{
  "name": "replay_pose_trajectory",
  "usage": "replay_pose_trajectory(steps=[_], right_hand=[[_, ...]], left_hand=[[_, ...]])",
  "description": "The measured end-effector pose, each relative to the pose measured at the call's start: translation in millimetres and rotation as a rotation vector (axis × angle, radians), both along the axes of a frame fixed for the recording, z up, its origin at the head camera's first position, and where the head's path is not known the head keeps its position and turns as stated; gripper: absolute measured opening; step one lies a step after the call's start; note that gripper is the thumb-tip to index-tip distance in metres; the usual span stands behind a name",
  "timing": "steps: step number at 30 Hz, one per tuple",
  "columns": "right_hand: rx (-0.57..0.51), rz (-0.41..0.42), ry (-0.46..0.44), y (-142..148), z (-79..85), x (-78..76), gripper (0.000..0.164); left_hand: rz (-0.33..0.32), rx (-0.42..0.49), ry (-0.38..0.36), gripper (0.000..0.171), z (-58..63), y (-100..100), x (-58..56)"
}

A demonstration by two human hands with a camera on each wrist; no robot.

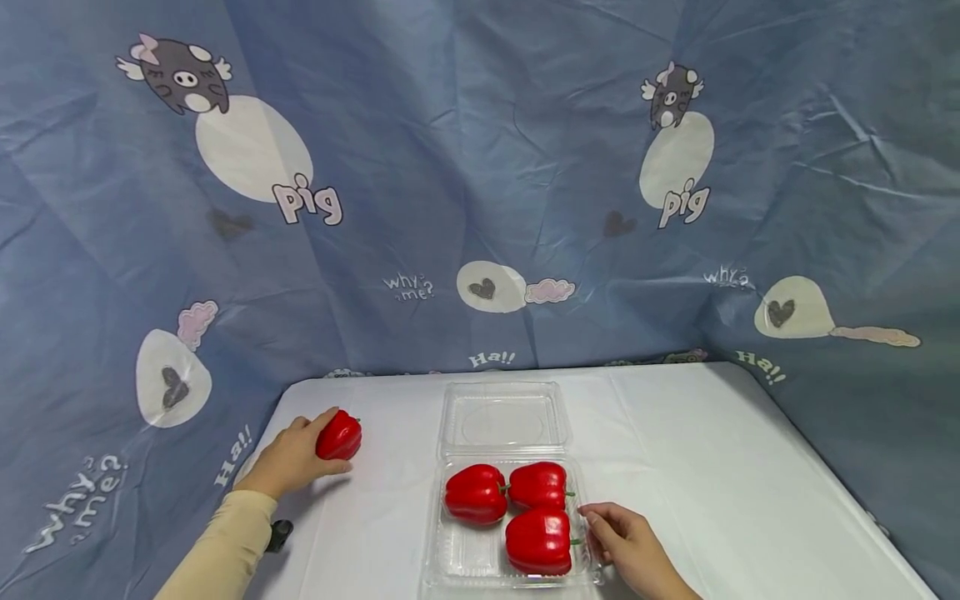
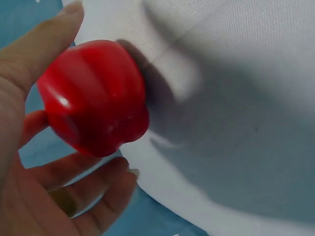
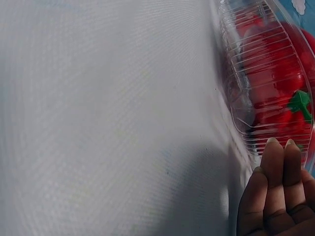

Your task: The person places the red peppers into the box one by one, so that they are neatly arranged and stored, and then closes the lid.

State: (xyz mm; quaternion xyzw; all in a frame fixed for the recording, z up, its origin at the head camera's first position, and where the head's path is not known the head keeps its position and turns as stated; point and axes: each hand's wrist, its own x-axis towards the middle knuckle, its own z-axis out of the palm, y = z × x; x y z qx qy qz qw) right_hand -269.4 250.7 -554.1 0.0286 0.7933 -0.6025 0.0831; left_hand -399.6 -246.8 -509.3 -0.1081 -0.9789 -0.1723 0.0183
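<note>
The right hand [image 1: 630, 548] touched a clear box [image 1: 471, 560]; the left hand [image 1: 298, 457] gripped a pepper [image 1: 342, 435].
The right fingers lay nearly straight against the box's side, three red peppers [image 1: 538, 543] inside. Leftward, thumb and fingers curved round the fourth, at the surface [image 1: 675, 450]'s left. Farther off lay the open lid [image 1: 504, 417].

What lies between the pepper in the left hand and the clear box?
Only bare white table lies between that pepper and the box, as the head view shows.
</note>
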Motion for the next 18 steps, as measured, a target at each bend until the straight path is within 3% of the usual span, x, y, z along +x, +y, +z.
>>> replay_pose_trajectory(steps=[6,14,18], right_hand=[[-0.033,0.013,-0.003,-0.5,-0.6,-0.5,0.035],[-0.049,0.024,-0.008,0.1,0.1,1.0,0.036],[-0.042,0.018,-0.010,0.3,0.1,1.2,0.035]], left_hand=[[0.008,0.000,0.032,0.079,-1.8,1.7,-4.7],[0.015,0.021,0.026,0.076,-3.9,-0.2,-3.3],[0.001,0.015,0.006,0.075,1.8,0.6,1.4]])
